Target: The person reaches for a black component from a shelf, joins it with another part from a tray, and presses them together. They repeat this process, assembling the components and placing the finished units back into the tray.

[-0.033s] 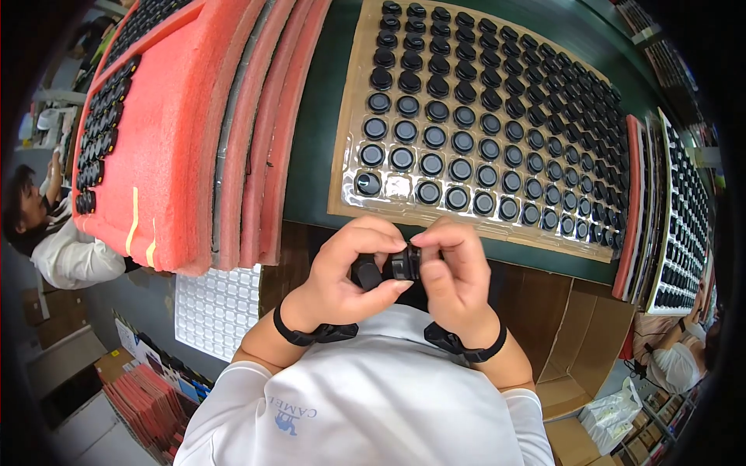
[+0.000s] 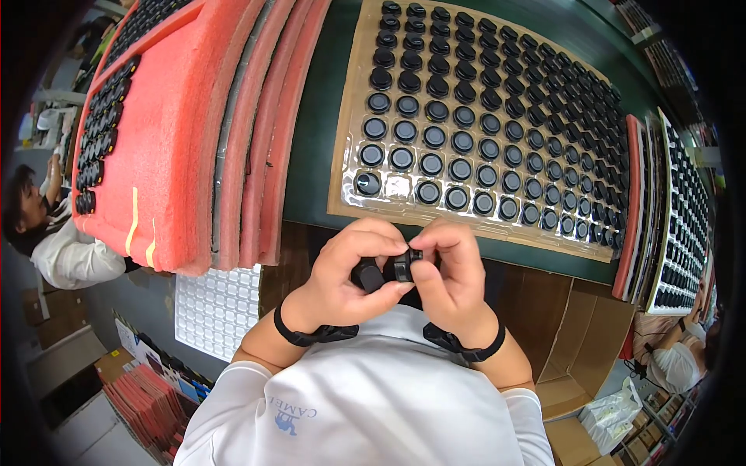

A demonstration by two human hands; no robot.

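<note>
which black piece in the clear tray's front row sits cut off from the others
The piece at the near left corner of the clear tray: an empty pocket separates it from the row's other pieces, which fill neighbouring pockets.

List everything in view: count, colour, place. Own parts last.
handheld parts: apparently two, black, between the hands
round parts: dozens, black, in clear tray
clear tray: one, transparent, on tan board
tan board: one, tan, on table
table: one, green, ahead
foam block: one, red, left
foam sheets: several, pinkish, beside block
filled tray: one, white, far right
grid tray: one, white, lower left
cardboard: several, brown, lower right
bag: one, white, lower right
co-workers: two visible, white tops, far left and right
wristbands: two, black, both wrists
shirt: one, white, torso
left hand, right hand: one each, bare, centre
</note>
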